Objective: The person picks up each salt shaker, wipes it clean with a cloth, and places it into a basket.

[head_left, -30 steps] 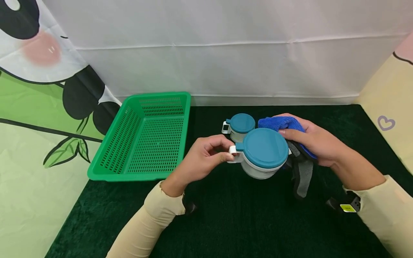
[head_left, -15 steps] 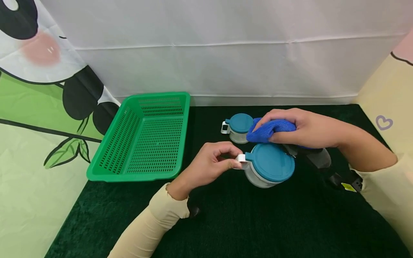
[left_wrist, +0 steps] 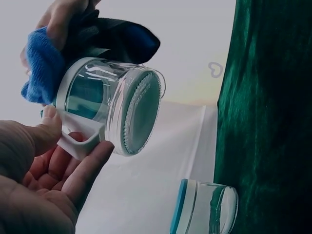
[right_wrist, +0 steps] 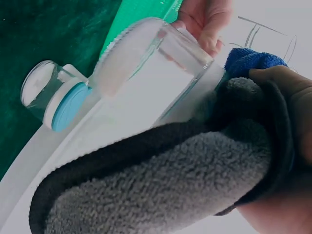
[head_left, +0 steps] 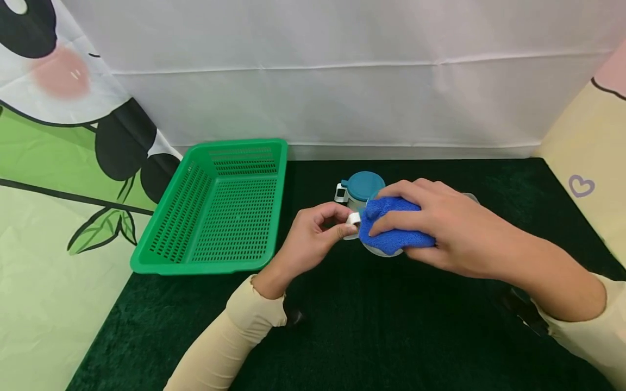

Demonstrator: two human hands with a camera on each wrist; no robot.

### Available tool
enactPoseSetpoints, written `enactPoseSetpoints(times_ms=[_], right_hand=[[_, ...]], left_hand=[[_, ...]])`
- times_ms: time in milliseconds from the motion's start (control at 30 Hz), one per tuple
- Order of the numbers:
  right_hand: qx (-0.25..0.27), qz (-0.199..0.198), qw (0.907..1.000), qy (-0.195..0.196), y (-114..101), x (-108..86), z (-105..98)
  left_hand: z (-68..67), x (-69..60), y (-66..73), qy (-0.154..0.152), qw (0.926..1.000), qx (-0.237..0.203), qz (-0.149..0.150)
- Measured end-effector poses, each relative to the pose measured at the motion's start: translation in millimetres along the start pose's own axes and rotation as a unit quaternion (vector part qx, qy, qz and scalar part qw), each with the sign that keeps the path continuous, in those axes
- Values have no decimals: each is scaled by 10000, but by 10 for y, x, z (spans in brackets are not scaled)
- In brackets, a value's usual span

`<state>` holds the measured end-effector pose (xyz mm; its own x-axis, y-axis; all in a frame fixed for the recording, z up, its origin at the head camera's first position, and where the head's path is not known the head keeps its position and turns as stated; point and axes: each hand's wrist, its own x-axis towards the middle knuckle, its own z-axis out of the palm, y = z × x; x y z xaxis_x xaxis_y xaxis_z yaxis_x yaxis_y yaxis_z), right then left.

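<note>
My left hand (head_left: 313,237) pinches the white handle (left_wrist: 87,126) of a clear glass jar (left_wrist: 111,95) and holds it up off the table. A blue lid tops this jar, mostly covered in the head view. Over that lid, my right hand (head_left: 442,236) grips a bunched cloth (head_left: 403,239), blue on one side, and presses it there. The cloth's grey, dark-edged part (right_wrist: 161,180) hangs down in the right wrist view. Just behind stands a smaller jar (head_left: 365,185) with a blue lid and white handle, partly hidden by the hands and cloth.
A green perforated basket (head_left: 235,220) sits to the left on the dark green tablecloth (head_left: 371,336). A white sheet (head_left: 342,103) hangs behind the table, with printed panels at both sides.
My right hand has moved left with the cloth, from beside and behind the larger jar onto its lid. That jar shifted toward me and right, then back away and left.
</note>
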<state>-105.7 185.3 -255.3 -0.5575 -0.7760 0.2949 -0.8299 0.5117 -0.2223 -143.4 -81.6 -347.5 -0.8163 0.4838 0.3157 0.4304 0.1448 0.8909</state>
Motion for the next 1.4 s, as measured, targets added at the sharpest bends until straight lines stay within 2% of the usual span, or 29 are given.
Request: enactPoseSetpoints(times_ms=[133,267,333,400,467,533,633,733,767,800,867,900,967,1067,1167,1233,1300,1400], right_hand=[[59,92,9995,307,32,-109,5],[430,388,9963,633,101,-230,29],[886,680,9901,848,153,-287,51],[1453,898,9792,1100,220,-331,78],[2164,1059,9614,1330,301,-360,109],[2862,1246,9389,1453,378,-373,130],[3875,1560,8972,1434,484,-360,144],[4623,1922,8575,1185,584,-328,150],[4791,2021,8475,1067,618,-316,153],[4861,2127,8425,933,652,-302,153],[4891,2329,8381,643,706,-265,148],[4858,2424,8383,507,728,-242,143],[4695,2547,8451,220,748,-184,111],[4323,2579,8639,-126,738,-81,52],[3852,2342,8917,-395,679,20,-8],[3393,2044,9169,-499,610,79,-40],[2836,1760,9410,-564,520,130,-58],[1889,1419,9701,-558,369,196,-47]], left_hand=[[-26,5,-2,177,9998,-115,29],[-51,5,-5,272,9994,-191,96],[-66,1,1,319,9991,-229,130],[-80,0,1,320,9989,-291,156],[-91,-3,3,273,9987,-381,192],[-99,-8,4,194,9983,-498,215],[-107,-14,2,74,9973,-674,268],[-109,-18,-8,-48,9959,-834,353],[-109,-19,-7,-94,9953,-884,373],[-105,-19,-8,-147,9949,-921,388],[-97,-24,-10,-256,9943,-949,419],[-92,-26,-9,-300,9942,-953,405],[-82,-35,-8,-379,9941,-938,389],[-68,-44,-16,-451,9944,-901,333],[-49,-50,-23,-511,9949,-828,264],[-34,-52,-31,-546,9953,-768,235],[-16,-51,-42,-573,9958,-686,217],[6,-46,-60,-533,9969,-556,176]])
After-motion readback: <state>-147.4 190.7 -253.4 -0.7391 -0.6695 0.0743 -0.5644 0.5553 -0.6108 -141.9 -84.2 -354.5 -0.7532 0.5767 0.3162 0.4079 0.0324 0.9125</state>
